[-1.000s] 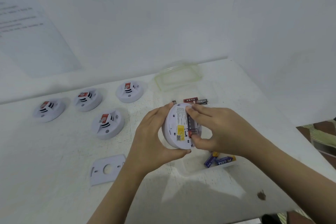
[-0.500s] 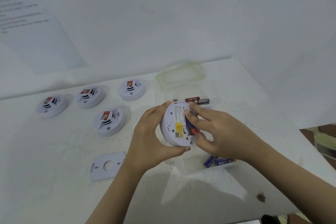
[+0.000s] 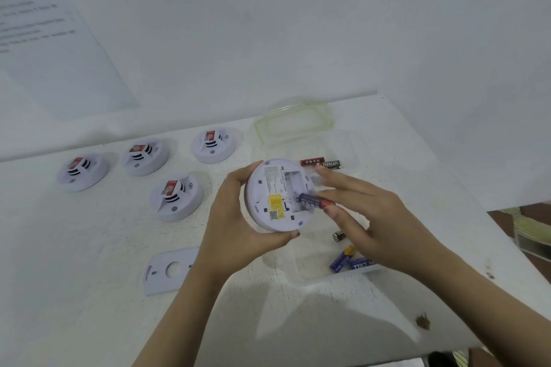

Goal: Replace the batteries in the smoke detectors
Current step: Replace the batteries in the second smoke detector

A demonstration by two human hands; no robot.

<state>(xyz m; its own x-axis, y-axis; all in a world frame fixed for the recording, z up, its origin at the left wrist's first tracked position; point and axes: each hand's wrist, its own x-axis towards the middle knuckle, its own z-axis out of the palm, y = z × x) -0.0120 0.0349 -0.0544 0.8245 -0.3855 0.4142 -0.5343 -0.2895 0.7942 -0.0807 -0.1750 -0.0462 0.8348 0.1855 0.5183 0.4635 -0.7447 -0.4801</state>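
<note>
A: Holding the open smoke detector [image 3: 275, 195] in the left hand [image 3: 238, 223], back side up, raised above the white table [image 3: 89, 247]. Left fingers are wrapped around its rim, thumb on the lower edge.

B: Battery bay?

A: Exposed, on the right half of the back. A yellow label [image 3: 275, 202] sits just left of it. One blue-and-red battery [image 3: 314, 202] is at the bay's lower edge, one end in, the other sticking out to the right.

B: Right hand?

A: The right hand [image 3: 375, 217] has its thumb and a fingertip pinched on the red end of that battery. The other fingers are spread above, and the index reaches toward the bay's top edge.

B: Spares?

A: Clear container [image 3: 316, 268] on the table under the right hand, with blue batteries [image 3: 343, 261] in its near corner and one dark battery [image 3: 338, 236] further in. Red and black batteries [image 3: 320, 163] lie behind the detector; I can't tell whether they're in a tray or on the table.

B: Other units?

A: Four more detectors [image 3: 176, 197], face up to the left: three in a back row, one nearer. Each has a red tag. A flat mounting plate [image 3: 170, 271] lies near the left forearm. A clear lid [image 3: 293, 122] is at the back by the wall.
</note>
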